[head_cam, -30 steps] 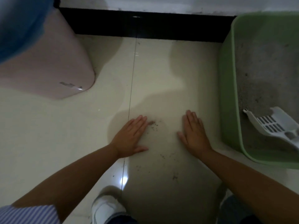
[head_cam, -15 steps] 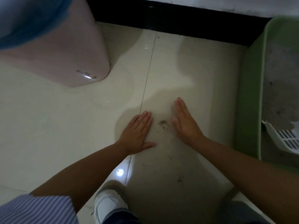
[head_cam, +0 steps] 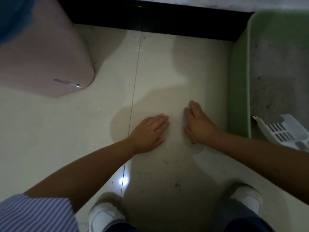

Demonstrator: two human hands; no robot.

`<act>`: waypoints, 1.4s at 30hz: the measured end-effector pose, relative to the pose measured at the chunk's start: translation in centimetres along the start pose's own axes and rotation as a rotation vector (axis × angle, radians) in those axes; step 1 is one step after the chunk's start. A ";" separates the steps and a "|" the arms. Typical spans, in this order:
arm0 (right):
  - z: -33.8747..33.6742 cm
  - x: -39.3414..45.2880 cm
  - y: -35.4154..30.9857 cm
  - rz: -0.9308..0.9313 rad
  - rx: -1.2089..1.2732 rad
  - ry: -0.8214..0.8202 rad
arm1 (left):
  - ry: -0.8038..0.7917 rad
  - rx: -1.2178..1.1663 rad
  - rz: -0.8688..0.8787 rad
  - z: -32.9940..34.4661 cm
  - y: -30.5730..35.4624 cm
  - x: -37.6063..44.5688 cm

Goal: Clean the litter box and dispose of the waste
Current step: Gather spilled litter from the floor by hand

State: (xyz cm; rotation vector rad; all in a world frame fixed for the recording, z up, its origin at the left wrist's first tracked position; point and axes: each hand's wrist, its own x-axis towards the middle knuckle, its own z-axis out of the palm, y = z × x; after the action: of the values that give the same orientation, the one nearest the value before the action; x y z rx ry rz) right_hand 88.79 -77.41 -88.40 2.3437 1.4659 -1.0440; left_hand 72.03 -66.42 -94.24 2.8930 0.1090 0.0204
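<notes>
Pale glossy floor tiles (head_cam: 50, 131) fill the frame, with a dark baseboard (head_cam: 150, 19) along the top edge. At upper left stands a pink bin (head_cam: 41, 52) with a blue liner (head_cam: 11, 15) showing at its top. At lower left a striped sleeve (head_cam: 33, 215) shows, and white shoes (head_cam: 103, 216) sit at the bottom edge. Just left of centre the left hand (head_cam: 148, 133) lies flat on the floor, palm down, fingers straight and together, holding nothing. Dark specks of litter (head_cam: 177, 183) are scattered on the tile below the hands. Just right of centre the right hand (head_cam: 199, 124) also rests on the floor, fingers straight and close together, gripping nothing, a small gap apart from the left. At far right sits the green litter box (head_cam: 239, 91), holding grey litter, with a white slotted scoop (head_cam: 282, 133) resting inside at its lower end.
</notes>
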 end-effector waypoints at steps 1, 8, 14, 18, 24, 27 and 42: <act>-0.4 0.0 0.1 -0.009 -0.024 -0.034 | -0.021 -0.023 0.021 0.1 -0.1 -0.9; -0.3 -0.1 -0.9 0.027 -0.042 -0.065 | -0.196 -0.001 -0.165 -2.1 -0.1 -2.7; 0.2 0.0 -0.8 0.027 -0.047 -0.044 | -0.399 -0.014 -0.305 -3.9 1.2 0.8; 0.1 -0.1 -0.2 -0.004 -0.066 -0.044 | -0.386 -0.032 -0.192 -4.3 1.0 1.6; 0.0 -0.1 -0.3 -0.025 -0.095 -0.050 | -0.365 0.216 0.029 -4.8 0.5 1.7; 0.1 -0.1 -0.1 -0.025 -0.093 -0.048 | -0.441 0.115 0.017 -3.4 0.2 1.4; 1.4 0.7 -0.3 -0.251 -0.248 0.157 | -0.006 -1.859 -1.198 -6.5 0.0 -0.3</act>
State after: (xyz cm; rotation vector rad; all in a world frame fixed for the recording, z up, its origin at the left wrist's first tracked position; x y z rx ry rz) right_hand 88.12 -77.46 -89.78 2.1487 1.8662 -0.6907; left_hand 71.58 -64.91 -87.93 0.7163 1.0524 -0.0654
